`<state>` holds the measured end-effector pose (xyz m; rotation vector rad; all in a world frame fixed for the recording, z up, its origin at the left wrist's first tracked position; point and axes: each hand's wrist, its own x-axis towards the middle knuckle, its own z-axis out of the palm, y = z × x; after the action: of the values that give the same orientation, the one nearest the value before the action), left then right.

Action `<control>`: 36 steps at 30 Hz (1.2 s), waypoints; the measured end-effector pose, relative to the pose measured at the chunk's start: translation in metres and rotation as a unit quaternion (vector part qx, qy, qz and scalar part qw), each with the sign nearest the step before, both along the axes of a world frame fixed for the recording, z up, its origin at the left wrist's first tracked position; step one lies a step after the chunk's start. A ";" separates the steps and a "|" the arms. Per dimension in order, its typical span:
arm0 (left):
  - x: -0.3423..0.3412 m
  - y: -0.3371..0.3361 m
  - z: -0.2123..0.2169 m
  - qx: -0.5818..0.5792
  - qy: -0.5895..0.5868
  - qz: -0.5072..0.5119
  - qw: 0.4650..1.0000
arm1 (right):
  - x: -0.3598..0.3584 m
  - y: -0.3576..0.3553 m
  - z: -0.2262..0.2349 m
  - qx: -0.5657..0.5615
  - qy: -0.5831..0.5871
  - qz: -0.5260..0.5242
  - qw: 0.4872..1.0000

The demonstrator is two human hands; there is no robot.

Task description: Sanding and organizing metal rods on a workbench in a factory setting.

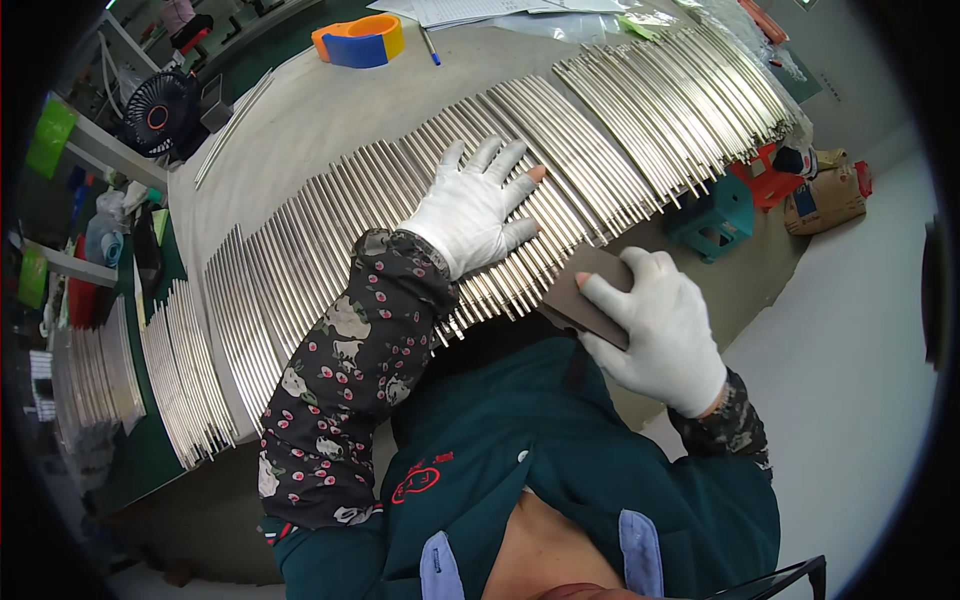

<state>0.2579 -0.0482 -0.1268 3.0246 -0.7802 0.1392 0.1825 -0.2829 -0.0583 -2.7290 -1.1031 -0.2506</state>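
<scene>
Shiny smooth metal rods (420, 200), white knit cloth gloves (470, 210), matt brown block (585, 295), possibly abrasive

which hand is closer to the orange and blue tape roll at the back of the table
Left. The left hand lies flat on the metal rods, nearer the tape roll farther up the table. The right hand holds a dark block at the near edge.

At your far left stands a small black desk fan (157, 113) on a pale shelf (105, 150), with green containers (50, 133) beside it. To your right, the pale grey floor (850, 330) carries a teal plastic stool (715, 220), a red stool (765, 180) and a brown sack (825, 200) near the grey worktable (330, 110). A green mat (135, 455) covers the left bench, and lighting is even.
</scene>
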 end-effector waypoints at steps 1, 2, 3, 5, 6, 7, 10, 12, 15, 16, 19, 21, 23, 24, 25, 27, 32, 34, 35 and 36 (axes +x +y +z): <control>0.001 0.001 -0.002 -0.009 -0.009 -0.002 1.000 | 0.000 -0.006 0.005 -0.033 0.015 0.010 0.999; 0.001 -0.001 0.000 -0.004 -0.007 -0.004 1.000 | -0.001 -0.008 0.008 -0.020 -0.010 0.013 1.000; 0.001 -0.001 0.000 -0.004 -0.006 -0.005 1.000 | -0.001 -0.004 0.007 -0.020 -0.009 0.012 1.000; 0.003 -0.001 -0.002 0.004 -0.011 -0.003 1.000 | 0.004 0.013 0.000 0.078 -0.047 0.018 0.996; 0.005 -0.002 -0.003 -0.006 -0.016 -0.008 1.000 | 0.005 0.016 -0.009 0.058 -0.037 0.012 0.998; 0.007 -0.005 -0.004 -0.007 -0.015 -0.013 1.000 | 0.000 0.014 -0.012 0.008 0.017 -0.007 1.000; 0.001 0.001 -0.001 -0.004 -0.013 0.005 1.000 | -0.007 -0.006 0.011 -0.078 0.017 0.039 0.996; 0.007 -0.005 -0.003 -0.006 -0.012 0.000 1.000 | -0.003 0.001 0.006 -0.019 -0.011 0.026 0.999; 0.009 -0.012 0.002 -0.005 -0.012 0.002 1.000 | -0.001 0.016 -0.001 0.068 -0.048 0.011 0.996; 0.008 -0.015 0.006 0.003 0.005 0.011 1.000 | -0.004 0.015 -0.002 0.031 -0.022 0.005 0.999; 0.009 -0.014 0.006 0.011 0.023 0.031 0.999 | -0.009 -0.003 0.008 -0.091 0.027 0.008 0.995; 0.012 -0.018 0.007 0.010 0.027 0.030 0.999 | -0.006 0.000 0.007 -0.036 0.004 -0.019 0.999; 0.014 -0.020 0.004 0.014 0.022 0.023 0.999 | -0.003 0.016 0.001 -0.004 0.009 -0.021 1.000; 0.014 -0.021 0.005 0.012 0.020 0.020 1.000 | -0.003 0.020 -0.004 0.030 0.013 -0.018 0.999; 0.015 -0.022 0.006 0.010 0.018 0.017 1.000 | -0.006 0.017 -0.013 0.025 0.028 -0.025 0.999; 0.013 -0.018 0.006 0.007 0.018 0.026 0.999 | -0.012 -0.002 0.008 -0.078 0.075 -0.019 0.994; 0.014 -0.020 0.005 0.007 0.011 0.021 1.000 | -0.006 0.012 -0.006 0.063 -0.046 -0.002 0.997; 0.015 -0.021 0.004 -0.001 0.009 0.014 1.000 | -0.009 0.014 -0.012 0.034 -0.005 -0.011 0.999; 0.015 -0.018 0.003 0.001 0.009 0.022 1.000 | -0.010 0.008 -0.009 0.036 -0.004 -0.004 0.999; 0.015 -0.017 0.003 -0.006 0.012 0.018 1.000 | -0.014 -0.004 -0.002 -0.011 0.006 -0.007 1.000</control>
<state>0.2725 -0.0652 -0.1235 3.0247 -0.7195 0.1061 0.1689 -0.2868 -0.0602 -2.7543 -1.0914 -0.2250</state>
